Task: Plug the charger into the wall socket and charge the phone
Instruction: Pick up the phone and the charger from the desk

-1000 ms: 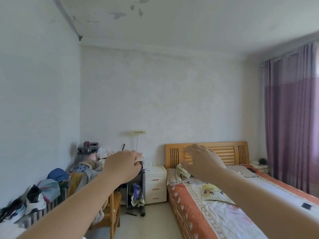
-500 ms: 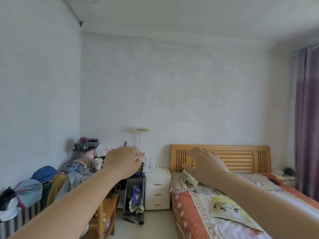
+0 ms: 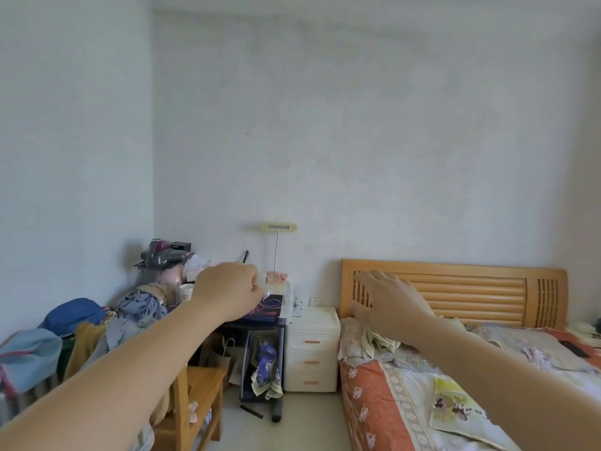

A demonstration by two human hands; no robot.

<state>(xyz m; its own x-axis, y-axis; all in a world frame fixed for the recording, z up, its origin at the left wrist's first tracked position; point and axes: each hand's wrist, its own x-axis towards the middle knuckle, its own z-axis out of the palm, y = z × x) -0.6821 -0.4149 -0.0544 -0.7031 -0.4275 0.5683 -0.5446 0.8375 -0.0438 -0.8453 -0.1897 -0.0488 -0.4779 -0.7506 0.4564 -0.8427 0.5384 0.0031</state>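
Note:
My left hand (image 3: 227, 294) is held out in a fist, closed on a small white charger (image 3: 267, 292) that peeks out past the fingers. A thin white cable (image 3: 274, 302) loops just below it. My right hand (image 3: 387, 304) is raised with its fingers spread and holds nothing, in front of the bed's headboard. A white wall socket (image 3: 314, 301) sits low on the far wall, above the white drawer unit, between my two hands. A dark flat object (image 3: 575, 349), possibly the phone, lies on the bed at the far right.
A cluttered dark desk (image 3: 260, 323) and a white drawer unit (image 3: 312, 346) stand against the far wall. A wooden chair (image 3: 198, 398) and heaps of clothes (image 3: 97, 327) fill the left. The bed (image 3: 406, 402) with its wooden headboard (image 3: 471, 288) takes the right.
The view has tipped down and come closer to the far wall, and the curtain has left the frame. Both hands stay raised in much the same pose.

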